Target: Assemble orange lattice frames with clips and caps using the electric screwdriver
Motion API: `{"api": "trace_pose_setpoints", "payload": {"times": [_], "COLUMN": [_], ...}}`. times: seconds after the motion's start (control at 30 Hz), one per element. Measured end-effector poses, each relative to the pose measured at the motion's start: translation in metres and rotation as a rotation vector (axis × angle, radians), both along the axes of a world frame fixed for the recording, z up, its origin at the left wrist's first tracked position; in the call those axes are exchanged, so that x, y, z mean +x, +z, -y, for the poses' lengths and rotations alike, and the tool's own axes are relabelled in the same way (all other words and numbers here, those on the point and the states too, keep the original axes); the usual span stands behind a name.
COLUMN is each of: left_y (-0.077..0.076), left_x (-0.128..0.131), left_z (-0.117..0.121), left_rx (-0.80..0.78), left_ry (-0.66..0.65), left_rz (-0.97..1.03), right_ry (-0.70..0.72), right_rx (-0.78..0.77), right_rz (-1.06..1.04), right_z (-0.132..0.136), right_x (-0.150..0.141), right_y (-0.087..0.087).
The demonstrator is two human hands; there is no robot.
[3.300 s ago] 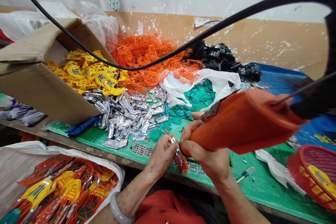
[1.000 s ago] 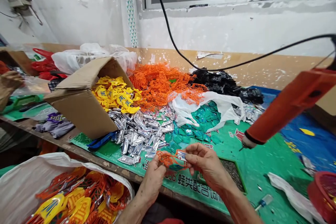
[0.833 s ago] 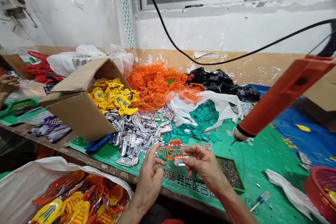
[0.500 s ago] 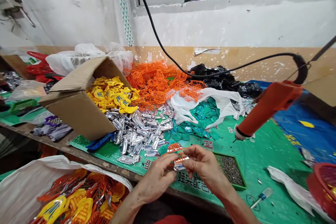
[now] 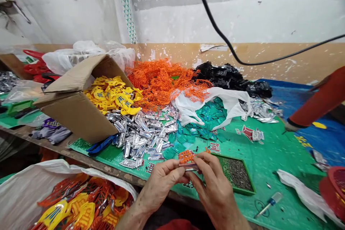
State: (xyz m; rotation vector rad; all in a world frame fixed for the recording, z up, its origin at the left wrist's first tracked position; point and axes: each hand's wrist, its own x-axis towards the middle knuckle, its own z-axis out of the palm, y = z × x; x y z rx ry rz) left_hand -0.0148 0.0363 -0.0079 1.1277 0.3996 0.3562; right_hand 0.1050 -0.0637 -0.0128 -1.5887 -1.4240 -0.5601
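— What is held?
— An orange plastic lattice piece is pinched between the left hand and right hand, with a silver piece beneath it.
— Nearby?
— A green tray of small dark parts is set just beyond the right hand.

Left hand and right hand close together low in view, fingers curled inward, thumbs pinching toward each other; left forearm and right forearm angled up from the bottom edge, wrists slightly bent.

- Beyond our right hand, we can cross the green mat between the green mesh tray and the orange tool.
- Silver pieces and teal pieces lie ahead of us.
- A black cable hangs above us.
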Motion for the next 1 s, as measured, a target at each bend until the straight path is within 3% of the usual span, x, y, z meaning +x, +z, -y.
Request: {"api": "trace_pose_setpoints", "payload": {"times": [0.17, 0.33, 0.47, 0.57, 0.7, 1.0], "left_y": [0.0, 0.001, -0.001, -0.001, 0.003, 0.008], "left_x": [0.0, -0.004, -0.006, -0.006, -0.005, -0.006], "left_z": [0.002, 0.001, -0.001, -0.001, -0.001, 0.002], "left_rx": [0.26, 0.666, 1.008, 1.18, 1.274, 1.323], "left_ry": [0.011, 0.087, 0.156, 0.174, 0.178, 0.154], "left_rz": [0.001, 0.065, 0.153, 0.245, 0.313, 0.347], "right_ry": [-0.002, 0.098, 0.139, 0.155, 0.155, 0.175], "right_rx": [0.029, -0.037, -0.018, 0.0, -0.011, -0.002], "right_rz": [-0.034, -0.215, -0.219, -0.186, -0.162, -0.119], "right_z": [0.007, 0.02, 0.028, 0.033, 0.039, 0.045], "right_x": [0.002, 0.009, 0.011, 0.01, 0.011, 0.01], "right_y": [0.003, 0.012, 0.013, 0.014, 0.01, -0.005]}}
